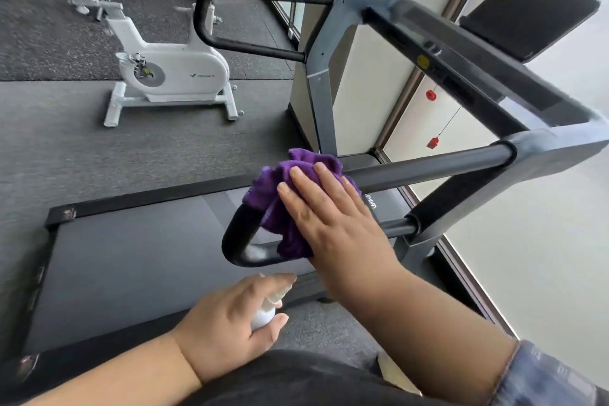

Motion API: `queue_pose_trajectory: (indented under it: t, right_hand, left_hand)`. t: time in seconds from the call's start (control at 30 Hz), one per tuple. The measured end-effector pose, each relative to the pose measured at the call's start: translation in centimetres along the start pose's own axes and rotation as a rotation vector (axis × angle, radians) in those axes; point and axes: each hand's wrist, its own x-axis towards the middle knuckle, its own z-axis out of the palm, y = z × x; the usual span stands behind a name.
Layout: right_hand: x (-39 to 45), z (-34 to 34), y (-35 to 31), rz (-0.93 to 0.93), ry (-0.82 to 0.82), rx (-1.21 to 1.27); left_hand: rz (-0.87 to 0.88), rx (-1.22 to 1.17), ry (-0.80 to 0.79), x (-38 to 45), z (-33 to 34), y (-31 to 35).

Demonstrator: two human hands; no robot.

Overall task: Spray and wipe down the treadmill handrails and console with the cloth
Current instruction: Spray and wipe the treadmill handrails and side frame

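My right hand (333,211) lies flat on a purple cloth (280,175), pressing it against the near black handrail loop (232,241) of the treadmill, close to its curved end. Just below that loop my left hand (227,320) grips a small white spray bottle (265,315), nozzle pointing up toward the rail. The far handrail loop (201,20) sits at the upper middle. The dark console bar (461,63) runs diagonally at the upper right, with a black tablet shelf (527,16) above it. The grey treadmill belt (131,257) lies under both hands.
A white exercise bike (171,76) stands on the floor beyond the treadmill at the upper left. A red safety clip on a cord (432,142) hangs from the console. A window wall (527,241) runs along the right side. Dark gym flooring (49,43) lies at the far left.
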Motion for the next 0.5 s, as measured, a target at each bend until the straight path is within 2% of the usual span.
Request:
queue_pose_trajectory:
  t: [0.13, 0.23, 0.3, 0.5]
  right_hand:
    - [-1.3, -0.1, 4.0, 0.254, -0.031, -0.011]
    - [-1.0, 0.2, 4.0, 0.323, 0.002, 0.065]
    - [-0.6, 0.6, 2.6, 0.295, 0.018, 0.077]
    - [0.0, 1.0, 0.1, 0.051, 0.062, 0.115]
  left_hand:
    - [0.009, -0.008, 0.004, -0.2, -0.5, -0.3]
    - [-0.003, -0.01, 0.041, -0.4, -0.6, -0.5]
    - [0.008, 0.011, 0.036, -0.3, -0.7, -0.6]
    - [0.02, 0.027, 0.001, 0.4, 0.2, -0.6]
